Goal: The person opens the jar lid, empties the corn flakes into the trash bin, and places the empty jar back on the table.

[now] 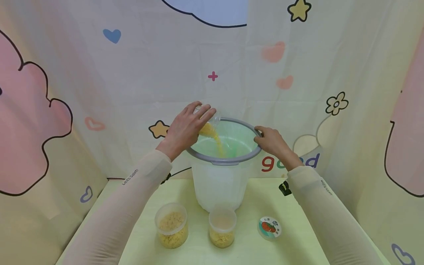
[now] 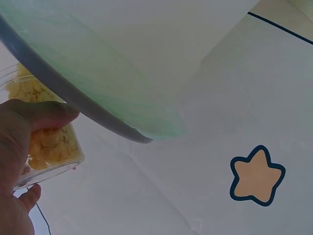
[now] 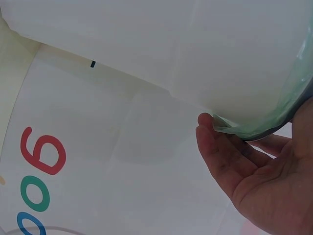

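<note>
My left hand (image 1: 187, 127) grips a clear plastic tub (image 2: 73, 152), tipped over the left side of a white bin (image 1: 220, 184). Yellow crumbly pieces (image 1: 218, 144) fall from the tub's mouth into the bin; more pieces (image 2: 51, 147) still lie in the tub. A thin pale green bag (image 1: 240, 134) lines the bin and folds over its grey rim (image 1: 228, 161). On the far side from the tub, my right hand (image 1: 273, 141) holds that rim, thumb and fingers on either side of it. The bin's bottom is hidden from view.
Two clear tubs with yellow pieces stand before the bin, a wider one (image 1: 172, 230) left and a narrower one (image 1: 222, 232) near the middle. A round lid (image 1: 269, 228) with a red fruit picture lies right on the pale table (image 1: 251, 252). A printed curtain (image 1: 159, 73) hangs behind.
</note>
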A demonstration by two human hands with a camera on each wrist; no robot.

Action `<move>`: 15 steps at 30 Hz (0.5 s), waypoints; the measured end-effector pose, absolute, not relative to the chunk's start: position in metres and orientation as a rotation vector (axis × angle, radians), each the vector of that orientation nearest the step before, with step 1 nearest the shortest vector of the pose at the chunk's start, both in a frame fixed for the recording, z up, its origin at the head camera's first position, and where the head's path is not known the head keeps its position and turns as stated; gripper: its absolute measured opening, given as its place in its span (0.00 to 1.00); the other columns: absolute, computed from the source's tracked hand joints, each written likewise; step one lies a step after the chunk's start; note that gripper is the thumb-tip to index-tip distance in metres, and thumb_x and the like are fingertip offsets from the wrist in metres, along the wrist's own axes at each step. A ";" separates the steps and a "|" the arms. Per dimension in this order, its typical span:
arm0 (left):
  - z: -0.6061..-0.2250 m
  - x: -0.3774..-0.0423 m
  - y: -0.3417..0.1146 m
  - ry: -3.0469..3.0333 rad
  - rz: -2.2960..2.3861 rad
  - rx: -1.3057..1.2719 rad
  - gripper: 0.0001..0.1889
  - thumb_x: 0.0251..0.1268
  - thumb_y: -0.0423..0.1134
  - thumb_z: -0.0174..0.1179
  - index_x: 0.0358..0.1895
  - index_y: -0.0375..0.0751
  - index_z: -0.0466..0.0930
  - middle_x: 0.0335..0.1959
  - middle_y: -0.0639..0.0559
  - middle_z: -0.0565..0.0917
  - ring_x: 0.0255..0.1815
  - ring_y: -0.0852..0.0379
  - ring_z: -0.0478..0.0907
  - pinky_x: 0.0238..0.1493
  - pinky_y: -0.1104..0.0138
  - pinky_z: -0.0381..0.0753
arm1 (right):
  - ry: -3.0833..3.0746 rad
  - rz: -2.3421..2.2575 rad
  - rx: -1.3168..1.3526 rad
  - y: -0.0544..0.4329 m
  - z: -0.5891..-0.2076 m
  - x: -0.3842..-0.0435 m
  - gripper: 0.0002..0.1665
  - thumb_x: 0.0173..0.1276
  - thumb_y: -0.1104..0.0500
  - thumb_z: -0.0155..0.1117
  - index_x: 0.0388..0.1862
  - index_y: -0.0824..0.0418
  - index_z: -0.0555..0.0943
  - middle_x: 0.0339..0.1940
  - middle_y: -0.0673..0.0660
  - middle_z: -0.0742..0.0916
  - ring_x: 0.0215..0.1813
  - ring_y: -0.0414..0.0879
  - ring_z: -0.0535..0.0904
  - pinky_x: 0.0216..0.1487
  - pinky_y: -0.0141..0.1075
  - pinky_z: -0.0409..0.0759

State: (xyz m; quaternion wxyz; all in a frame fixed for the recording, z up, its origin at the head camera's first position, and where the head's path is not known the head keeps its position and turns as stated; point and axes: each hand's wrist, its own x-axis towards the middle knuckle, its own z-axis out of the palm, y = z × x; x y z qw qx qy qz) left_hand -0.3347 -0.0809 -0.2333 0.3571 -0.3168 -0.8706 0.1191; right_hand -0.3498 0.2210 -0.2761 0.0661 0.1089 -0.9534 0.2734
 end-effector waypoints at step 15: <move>-0.235 -0.334 -0.081 -2.243 0.363 -0.821 0.39 0.58 0.32 0.65 0.73 0.50 0.58 0.72 0.48 0.66 0.74 0.44 0.60 0.73 0.57 0.68 | -2.876 0.837 0.322 0.220 -0.276 -0.349 0.33 0.71 0.58 0.47 0.74 0.65 0.63 0.55 0.70 0.82 0.32 0.48 0.77 0.30 0.31 0.72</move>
